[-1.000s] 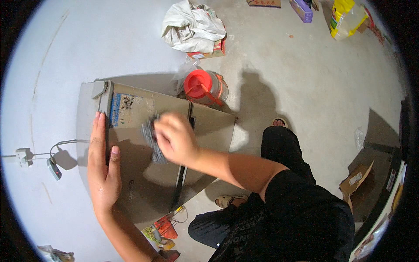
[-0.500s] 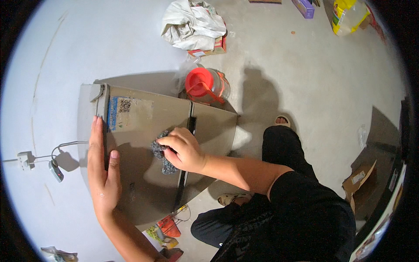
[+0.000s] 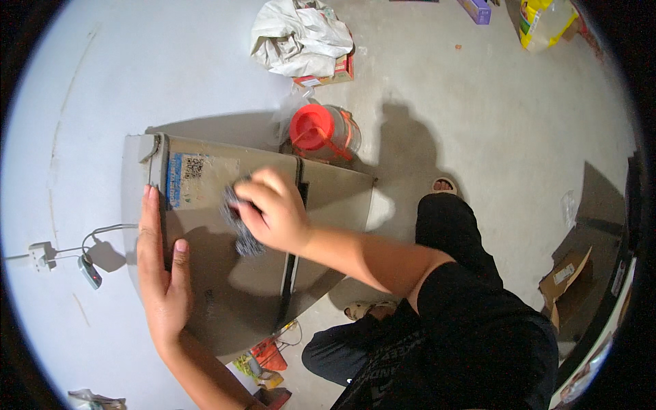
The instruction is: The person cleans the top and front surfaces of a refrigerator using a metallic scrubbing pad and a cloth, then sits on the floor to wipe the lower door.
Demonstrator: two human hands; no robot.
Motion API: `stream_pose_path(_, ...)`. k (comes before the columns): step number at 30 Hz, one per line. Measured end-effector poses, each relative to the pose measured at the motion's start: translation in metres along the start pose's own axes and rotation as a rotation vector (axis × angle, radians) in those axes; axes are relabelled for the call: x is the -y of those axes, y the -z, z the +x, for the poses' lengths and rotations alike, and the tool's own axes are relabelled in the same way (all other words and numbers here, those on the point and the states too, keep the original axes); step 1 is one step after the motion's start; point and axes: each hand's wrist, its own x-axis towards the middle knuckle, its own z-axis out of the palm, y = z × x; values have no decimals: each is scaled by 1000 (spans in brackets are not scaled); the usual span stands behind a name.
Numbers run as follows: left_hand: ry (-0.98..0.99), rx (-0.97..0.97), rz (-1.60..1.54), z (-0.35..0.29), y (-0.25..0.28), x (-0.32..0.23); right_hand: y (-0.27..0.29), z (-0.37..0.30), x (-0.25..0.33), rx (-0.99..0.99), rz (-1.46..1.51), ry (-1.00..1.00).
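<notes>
A grey two-door refrigerator (image 3: 236, 301) stands against the white wall, with a blue-and-white sticker (image 3: 179, 179) on its larger door. My right hand (image 3: 275, 213) is closed around a dark grey mottled cloth (image 3: 249, 240), pressed to that door just below and right of the sticker. The fingers are slightly smeared by motion. At the left, my left hand (image 3: 162, 283) lies along the refrigerator's top edge, fingers straight and thumb apart on the door side, holding nothing.
A red-lidded clear jar (image 3: 312, 128) stands beside the refrigerator. Beyond it, a white sack (image 3: 301, 41) lies on a red box. A socket with a plug (image 3: 42, 256) and cable sits on the wall. My sandalled foot (image 3: 444, 185) is on the floor; cardboard (image 3: 566, 277) leans at right.
My right hand and the cloth have slid up and left across the door, toward the sticker. My left hand stays at the top edge.
</notes>
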Motion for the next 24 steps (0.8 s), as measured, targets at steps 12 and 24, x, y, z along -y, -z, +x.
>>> stream_pose_path(12, 8, 2, -1, 1, 0, -1, 4, 3, -4, 12, -11, -10)
stream_pose_path(24, 2, 6, 43, 0, 0, -3, 12, 15, 1, 93, 2, -158)
